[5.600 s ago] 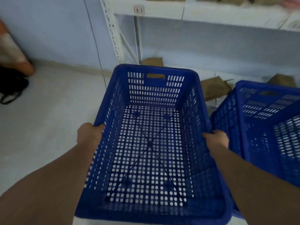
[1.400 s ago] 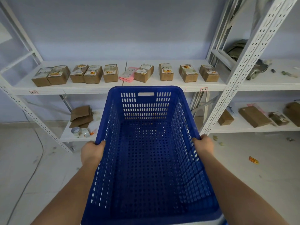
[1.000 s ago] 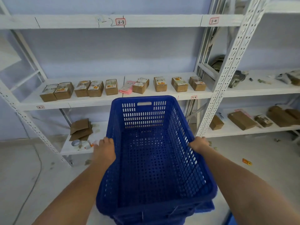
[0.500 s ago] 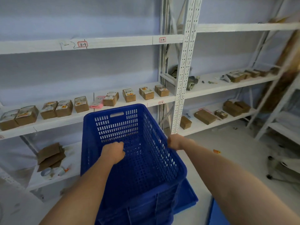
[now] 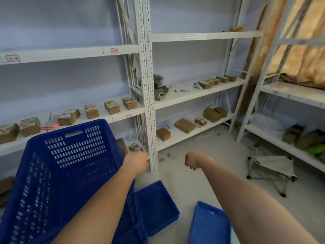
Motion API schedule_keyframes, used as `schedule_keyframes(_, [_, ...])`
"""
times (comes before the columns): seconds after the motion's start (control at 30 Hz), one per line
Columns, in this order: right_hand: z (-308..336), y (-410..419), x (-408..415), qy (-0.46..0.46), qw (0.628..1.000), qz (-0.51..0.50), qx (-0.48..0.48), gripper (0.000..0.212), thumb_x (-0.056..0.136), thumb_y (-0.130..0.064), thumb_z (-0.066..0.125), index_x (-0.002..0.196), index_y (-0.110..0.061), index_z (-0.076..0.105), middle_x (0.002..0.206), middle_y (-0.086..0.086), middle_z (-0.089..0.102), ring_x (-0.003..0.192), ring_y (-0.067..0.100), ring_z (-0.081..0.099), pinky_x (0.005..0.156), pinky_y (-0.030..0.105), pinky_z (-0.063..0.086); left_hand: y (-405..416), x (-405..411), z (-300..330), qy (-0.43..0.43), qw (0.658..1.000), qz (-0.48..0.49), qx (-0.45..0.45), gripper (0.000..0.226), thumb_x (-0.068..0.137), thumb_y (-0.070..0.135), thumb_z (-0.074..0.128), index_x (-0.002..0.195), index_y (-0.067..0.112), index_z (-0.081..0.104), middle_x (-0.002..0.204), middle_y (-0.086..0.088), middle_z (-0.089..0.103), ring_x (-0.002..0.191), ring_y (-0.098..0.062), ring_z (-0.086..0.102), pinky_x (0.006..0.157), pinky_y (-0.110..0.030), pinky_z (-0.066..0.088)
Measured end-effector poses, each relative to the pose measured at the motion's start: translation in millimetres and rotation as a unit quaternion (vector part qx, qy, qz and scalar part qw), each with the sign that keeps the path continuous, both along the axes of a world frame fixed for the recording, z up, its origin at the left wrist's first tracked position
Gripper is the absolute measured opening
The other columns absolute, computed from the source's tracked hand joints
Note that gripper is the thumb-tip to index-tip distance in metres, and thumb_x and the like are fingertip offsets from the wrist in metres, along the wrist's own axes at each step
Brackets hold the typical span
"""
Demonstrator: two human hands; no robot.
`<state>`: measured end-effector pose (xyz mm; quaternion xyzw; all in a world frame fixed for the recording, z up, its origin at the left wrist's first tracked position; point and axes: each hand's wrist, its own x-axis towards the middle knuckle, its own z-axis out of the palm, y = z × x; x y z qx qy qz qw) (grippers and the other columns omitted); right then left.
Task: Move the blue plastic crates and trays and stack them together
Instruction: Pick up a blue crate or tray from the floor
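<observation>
Crate (image 5: pixel 58 173) far left, sitting high, apparently on other crates; their ribbed sides show at its lower right, so that stacking step reads as done. Not touched by either hand.

Left hand (image 5: pixel 136 162) just past the crate's right rim, fingers curled in, holding nothing. Whether it brushes the rim, can't tell.

Tray (image 5: pixel 156 206) on the floor just right of the stack, partly tucked under it or against it; which one, can't tell.

Right hand (image 5: pixel 194 161) in the air over bare floor, loose fist, empty.

Second tray (image 5: pixel 210 224) on the floor near bottom edge, apart from the first.

My read: between steps, hands free. Next move likely the trays: bend, grip one by opposite rims, nest it with the other or put it on the stack. Watch the stack, it looks tall and could tip if bumped.

Writing: red-framed tags on shelf (image 5: pixel 70 53) edges, handwritten, look like "3-4" or similar, too blurred to confirm. Boxes (image 5: pixel 112 107) carry labels, unreadable. No brands seen.
</observation>
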<state>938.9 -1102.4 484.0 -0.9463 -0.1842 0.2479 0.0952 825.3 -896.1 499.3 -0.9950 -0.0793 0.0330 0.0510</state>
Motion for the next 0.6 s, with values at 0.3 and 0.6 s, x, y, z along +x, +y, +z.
schedule_keyframes(0.3, [-44, -119, 24, 0.048, 0.998, -0.048, -0.012, 0.032, 0.089, -0.013, 0.043, 0.102, 0.006, 0.065, 0.107, 0.02, 0.071, 0.097, 0.031, 0.068, 0.089, 0.039, 0.054, -158, 55, -31, 0.053, 0.994, -0.095, -0.006, 0.027, 0.093, 0.021, 0.04, 0.109, 0.008, 0.057, 0.111, -0.016, 0.065, 0.1, -0.032, 0.063, 0.069, -0.034, 0.04])
schedule_keyframes(0.6, [-82, -159, 72, 0.064, 0.992, -0.112, -0.012, 0.031, 0.089, -0.011, 0.042, 0.103, 0.005, 0.065, 0.109, 0.019, 0.069, 0.101, 0.031, 0.065, 0.087, 0.038, 0.051, -183, 126, -77, 0.102, 0.985, -0.135, -0.019, 0.026, 0.09, 0.019, 0.04, 0.105, 0.009, 0.059, 0.102, -0.013, 0.067, 0.087, -0.03, 0.063, 0.064, -0.032, 0.038])
